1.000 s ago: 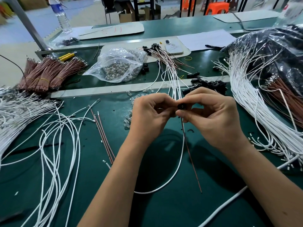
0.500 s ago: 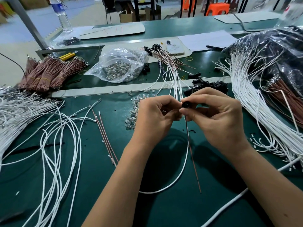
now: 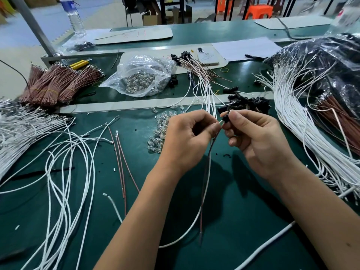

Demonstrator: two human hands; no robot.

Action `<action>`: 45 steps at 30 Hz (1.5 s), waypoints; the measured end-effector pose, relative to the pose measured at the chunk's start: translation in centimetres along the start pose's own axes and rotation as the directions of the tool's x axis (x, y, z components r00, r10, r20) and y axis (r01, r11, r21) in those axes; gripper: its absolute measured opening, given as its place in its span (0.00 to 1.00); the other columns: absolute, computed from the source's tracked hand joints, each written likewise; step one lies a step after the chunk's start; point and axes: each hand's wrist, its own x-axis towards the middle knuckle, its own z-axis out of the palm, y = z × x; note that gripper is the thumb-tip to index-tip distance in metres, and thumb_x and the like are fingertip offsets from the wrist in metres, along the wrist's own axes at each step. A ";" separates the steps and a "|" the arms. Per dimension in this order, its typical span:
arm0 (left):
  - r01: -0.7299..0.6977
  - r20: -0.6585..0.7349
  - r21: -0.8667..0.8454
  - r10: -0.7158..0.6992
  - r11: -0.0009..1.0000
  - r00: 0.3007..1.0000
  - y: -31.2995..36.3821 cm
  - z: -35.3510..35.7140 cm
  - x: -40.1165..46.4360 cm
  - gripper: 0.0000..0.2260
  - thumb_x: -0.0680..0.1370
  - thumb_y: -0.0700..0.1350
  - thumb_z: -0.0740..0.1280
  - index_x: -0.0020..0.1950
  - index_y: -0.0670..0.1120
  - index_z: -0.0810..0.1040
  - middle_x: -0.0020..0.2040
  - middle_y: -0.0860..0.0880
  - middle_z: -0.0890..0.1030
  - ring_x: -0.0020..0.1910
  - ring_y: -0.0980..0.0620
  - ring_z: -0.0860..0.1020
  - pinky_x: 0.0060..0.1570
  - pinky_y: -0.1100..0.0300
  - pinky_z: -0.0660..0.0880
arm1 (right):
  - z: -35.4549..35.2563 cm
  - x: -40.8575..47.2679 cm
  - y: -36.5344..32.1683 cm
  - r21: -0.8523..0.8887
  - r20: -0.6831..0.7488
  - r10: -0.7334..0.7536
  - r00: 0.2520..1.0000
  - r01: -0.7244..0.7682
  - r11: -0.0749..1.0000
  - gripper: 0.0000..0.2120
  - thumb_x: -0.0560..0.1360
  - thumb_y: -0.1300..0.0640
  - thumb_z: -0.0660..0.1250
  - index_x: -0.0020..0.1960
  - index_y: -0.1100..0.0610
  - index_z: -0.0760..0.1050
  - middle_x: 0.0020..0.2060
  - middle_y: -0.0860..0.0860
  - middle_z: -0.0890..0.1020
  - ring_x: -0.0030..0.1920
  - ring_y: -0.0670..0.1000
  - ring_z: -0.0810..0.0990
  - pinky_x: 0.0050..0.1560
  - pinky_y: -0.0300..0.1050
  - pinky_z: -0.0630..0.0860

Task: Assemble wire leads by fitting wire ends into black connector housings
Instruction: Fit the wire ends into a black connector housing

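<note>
Nearest the camera, two bare forearms are reaching up over the green bench (image 3: 224, 221), and a white wire (image 3: 191, 224) and a thin brown wire (image 3: 202, 203) are hanging down from between the hands, trailing back across the bench toward the person. Above them, the left hand (image 3: 187, 141) is pinching the upper ends of these wires, its fingers (image 3: 213, 127) curled tight around them, while the right hand (image 3: 259, 139) is gripping a small black connector housing (image 3: 226, 118) between thumb and forefinger. The housing is sitting just to the right of the left fingertips, with a short pale stub of the white wire bridging the gap into it; its long axis is running roughly left to right, tilted up toward the right, in line with the wire end. The seating push therefore seems to belong along that line, with the left hand feeding and the right hand bracing; how deep the wire end is seated cannot be told. Just beyond the hands, a pile of loose black housings (image 3: 251, 103) is lying near the right hand, and a heap of small clear bulbs (image 3: 158, 131) is lying to the left. Farther back, finished leads (image 3: 196, 71), a clear bag of parts (image 3: 140, 78) and bundled brown wires (image 3: 58, 84) are resting on the bench.
</note>
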 end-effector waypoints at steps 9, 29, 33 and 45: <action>0.079 -0.045 -0.016 -0.079 0.997 0.996 0.0 0.7 -0.2 0.07 0.77 0.34 0.71 0.39 0.37 0.80 0.34 0.36 0.78 0.32 0.48 0.72 0.34 0.48 0.72 | 0.3 0.0 0.6 -0.030 -0.063 -0.015 0.998 0.013 0.999 0.08 0.70 0.52 0.76 0.43 0.57 0.87 0.34 0.53 0.83 0.33 0.48 0.76 0.31 0.36 0.75; 0.098 -0.091 -0.033 -0.100 0.995 0.991 -0.7 1.1 -0.2 0.06 0.76 0.39 0.73 0.39 0.39 0.83 0.34 0.38 0.81 0.32 0.42 0.75 0.37 0.40 0.77 | -0.1 0.4 1.8 -0.086 -0.056 -0.025 0.998 0.020 0.996 0.09 0.71 0.52 0.76 0.43 0.59 0.86 0.33 0.55 0.81 0.31 0.49 0.74 0.30 0.37 0.74; 0.100 -0.112 -0.089 -0.110 0.991 0.988 -0.6 1.4 -0.1 0.06 0.77 0.37 0.72 0.41 0.37 0.82 0.35 0.36 0.80 0.33 0.44 0.75 0.38 0.39 0.75 | -0.1 0.3 2.0 -0.207 -0.084 -0.191 0.978 0.170 0.963 0.06 0.74 0.54 0.77 0.45 0.56 0.86 0.33 0.54 0.82 0.29 0.49 0.76 0.32 0.39 0.76; -0.148 -0.068 0.052 0.151 0.988 0.986 -1.5 1.4 0.1 0.08 0.80 0.38 0.70 0.42 0.48 0.77 0.35 0.51 0.78 0.35 0.48 0.77 0.38 0.57 0.74 | 0.0 -0.6 1.0 -0.715 0.197 -0.688 0.698 0.582 0.387 0.04 0.79 0.66 0.73 0.52 0.67 0.83 0.45 0.53 0.81 0.39 0.48 0.81 0.42 0.44 0.79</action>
